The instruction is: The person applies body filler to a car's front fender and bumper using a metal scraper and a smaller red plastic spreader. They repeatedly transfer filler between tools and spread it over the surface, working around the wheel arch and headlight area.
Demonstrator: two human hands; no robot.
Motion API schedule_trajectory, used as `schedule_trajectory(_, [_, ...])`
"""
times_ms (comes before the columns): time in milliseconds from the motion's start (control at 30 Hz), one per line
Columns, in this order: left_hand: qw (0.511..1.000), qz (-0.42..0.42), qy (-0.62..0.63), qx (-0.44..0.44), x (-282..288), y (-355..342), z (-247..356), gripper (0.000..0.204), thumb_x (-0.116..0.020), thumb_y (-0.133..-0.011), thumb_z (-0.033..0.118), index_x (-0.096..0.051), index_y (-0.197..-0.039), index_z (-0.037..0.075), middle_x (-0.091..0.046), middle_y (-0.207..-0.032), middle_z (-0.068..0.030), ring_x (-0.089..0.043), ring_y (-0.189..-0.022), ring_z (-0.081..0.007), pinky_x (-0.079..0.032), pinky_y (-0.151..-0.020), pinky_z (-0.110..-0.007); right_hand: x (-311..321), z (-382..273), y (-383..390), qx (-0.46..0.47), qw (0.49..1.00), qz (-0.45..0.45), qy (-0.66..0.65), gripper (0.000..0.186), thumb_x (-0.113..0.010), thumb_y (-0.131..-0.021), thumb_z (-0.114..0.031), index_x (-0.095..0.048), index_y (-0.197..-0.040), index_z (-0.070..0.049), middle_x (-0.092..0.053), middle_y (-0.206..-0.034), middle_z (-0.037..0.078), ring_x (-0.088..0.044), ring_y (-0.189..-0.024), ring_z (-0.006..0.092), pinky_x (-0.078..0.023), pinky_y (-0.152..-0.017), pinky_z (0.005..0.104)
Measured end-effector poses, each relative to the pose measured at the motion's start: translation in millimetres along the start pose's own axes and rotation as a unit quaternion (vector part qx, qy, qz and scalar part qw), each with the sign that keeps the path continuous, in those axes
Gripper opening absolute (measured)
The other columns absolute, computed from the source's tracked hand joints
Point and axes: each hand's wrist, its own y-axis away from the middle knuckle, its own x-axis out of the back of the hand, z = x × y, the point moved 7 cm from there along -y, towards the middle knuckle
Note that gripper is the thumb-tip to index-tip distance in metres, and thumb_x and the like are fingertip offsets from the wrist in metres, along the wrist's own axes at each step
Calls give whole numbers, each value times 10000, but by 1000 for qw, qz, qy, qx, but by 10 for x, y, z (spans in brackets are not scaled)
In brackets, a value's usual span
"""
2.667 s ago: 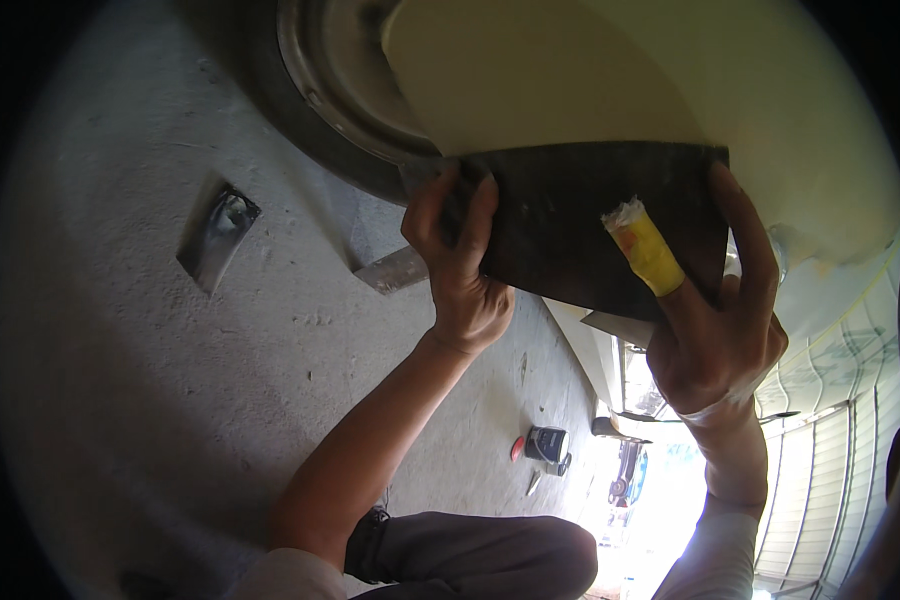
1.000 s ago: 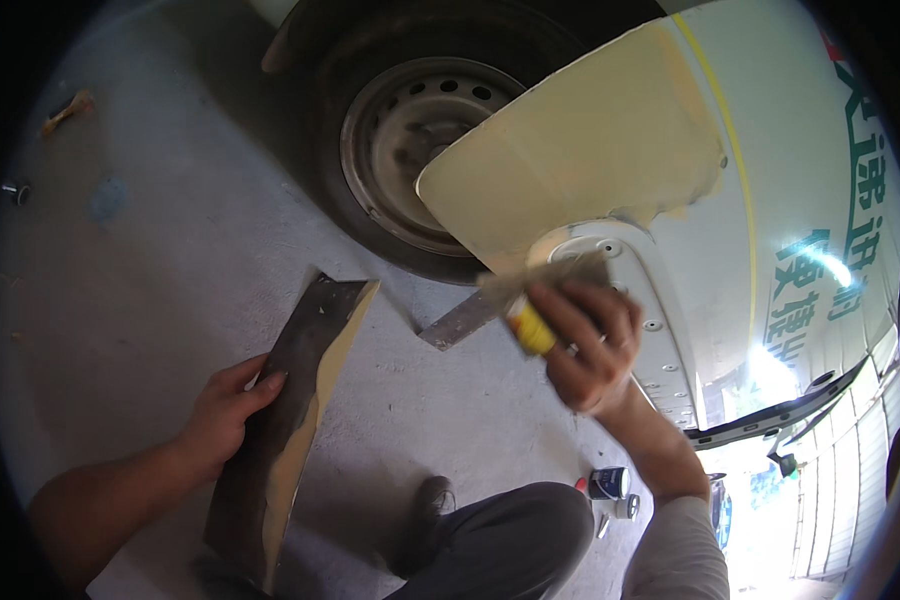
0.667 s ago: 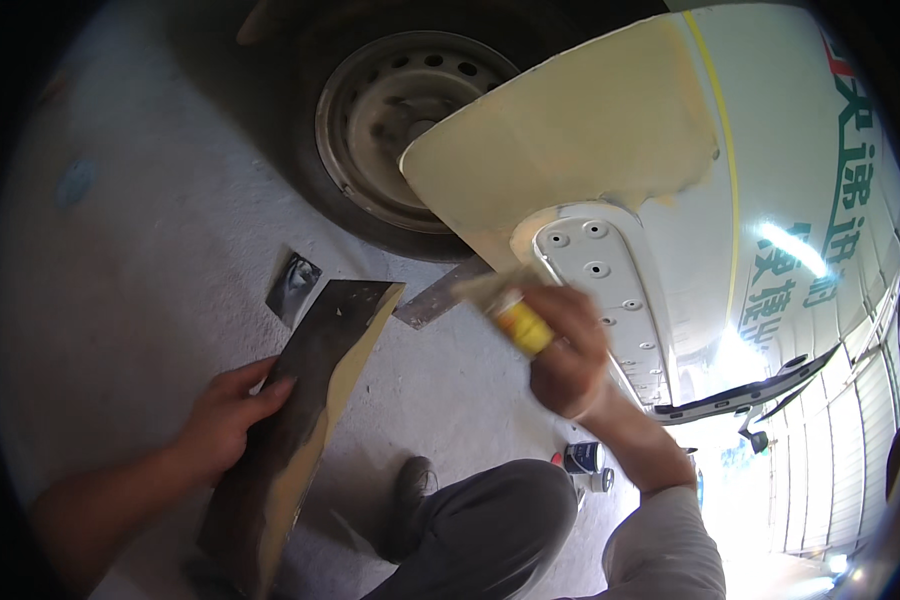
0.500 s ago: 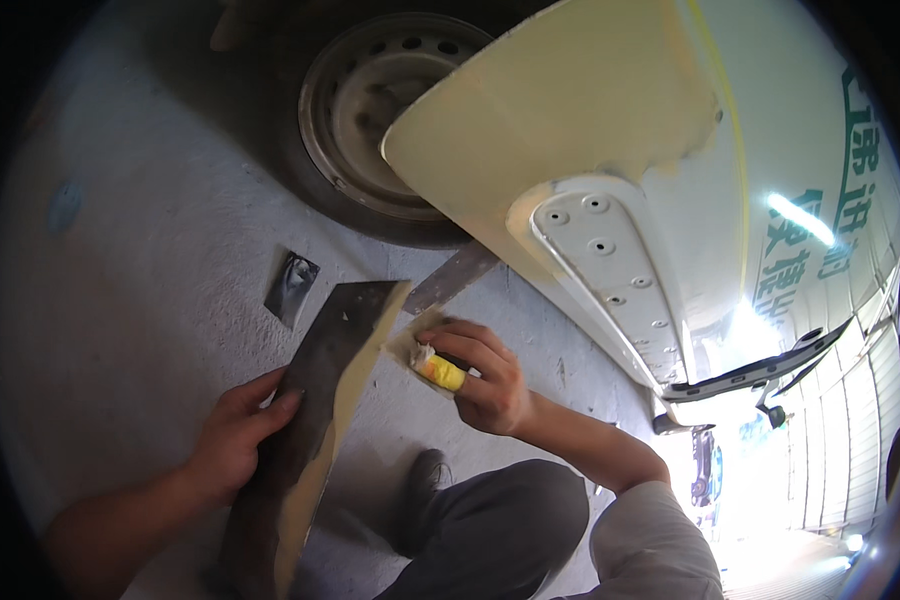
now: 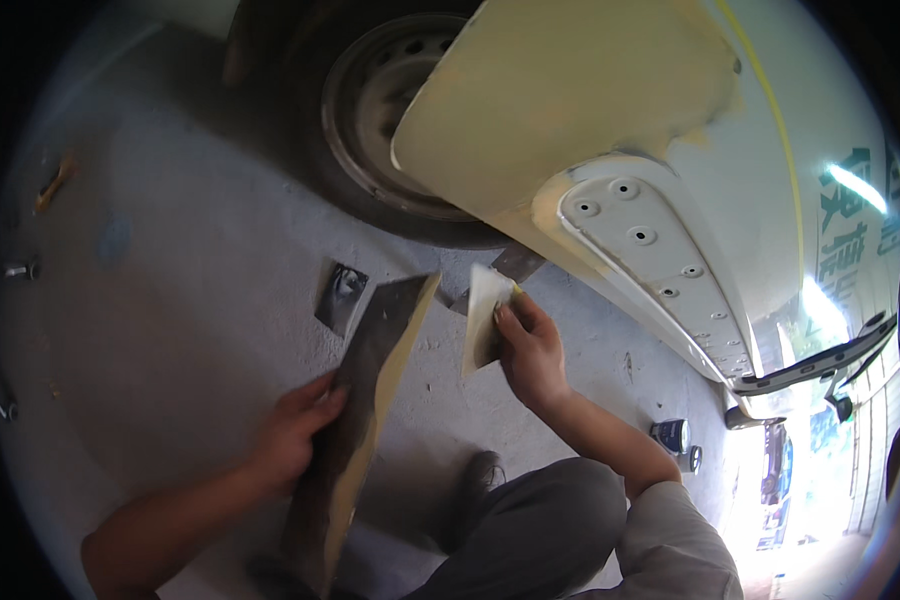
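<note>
My right hand [image 5: 532,352] grips a putty spreader [image 5: 483,318], its blade just beside the long dark mixing board [image 5: 365,400] that my left hand [image 5: 292,432] grasps at its edge. Above them is the filler-coated fender [image 5: 560,100] and the wheel [image 5: 380,130].

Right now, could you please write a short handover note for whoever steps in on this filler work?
Left hand: holds the long dark mixing board, tilted, a strip of yellowish filler along its right edge.
Right hand: grips a wide spreader blade coated with filler, just right of the board's top, apart from it.
Car panel above the wheel: already covered with yellowish filler, rough at the edges.
A small can stands on the floor by the right knee.
Left: the filler on blade and board is not yet applied.
</note>
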Motion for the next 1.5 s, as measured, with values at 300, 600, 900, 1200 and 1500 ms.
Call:
schedule_trajectory(300, [1000, 13, -9, 8, 31, -247, -108, 517, -532, -1076, 352, -481, -1511, 77, -651, -1057, -7, -624, -806, -145, -574, -665, -321, -328, 578, 89, -69, 990, -112, 54, 292, -628, -1047, -224, -671, -1252, -22, -623, -879, -27, -547, -821, 60, -504, -738, 305])
schedule_trajectory(600, [996, 22, -82, 24, 157, -293, 106, 410, -569, -1068, 166, -543, -1441, -2, -690, -1250, -67, -650, -1082, -157, -509, -966, -297, 423, 563, 133, -74, 969, -45, 230, 271, -671, -995, -198, -687, -1224, -52, -651, -825, 38, -569, -743, 104, -515, -690, 326])
schedule_trajectory(900, [869, -147, -471, -37, -622, -274, 903, 484, -598, -1064, 240, -509, -1446, -43, -717, -1202, -154, -655, -1073, -163, -508, -949, -319, 1276, -856, 458, 25, 950, 107, 291, 265, -715, -953, -233, -678, -1018, 21, -710, -827, 137, -637, -728, 135, -538, -681, 344])
schedule_trajectory(1200, [805, -330, -493, -30, -1843, -140, 1148, 494, -579, -1076, 262, -511, -1431, -74, -733, -1170, -118, -640, -1025, -115, -497, -916, -289, 1406, -1360, 1223, 94, 909, 82, 397, 171, -699, -902, -91, -691, -1019, 33, -615, -823, 164, -578, -724, 312, -472, -686, 415])
schedule_trajectory(1500, [780, -436, -437, -104, -2874, -103, 390, 542, -593, -1052, 246, -501, -1404, -155, -708, -890, -147, -588, -790, -121, -492, -741, -320, 1552, -916, 2864, -30, 863, 421, 277, 166, -709, -904, -113, -690, -974, 35, -614, -823, 151, -587, -719, 285, -473, -685, 401])
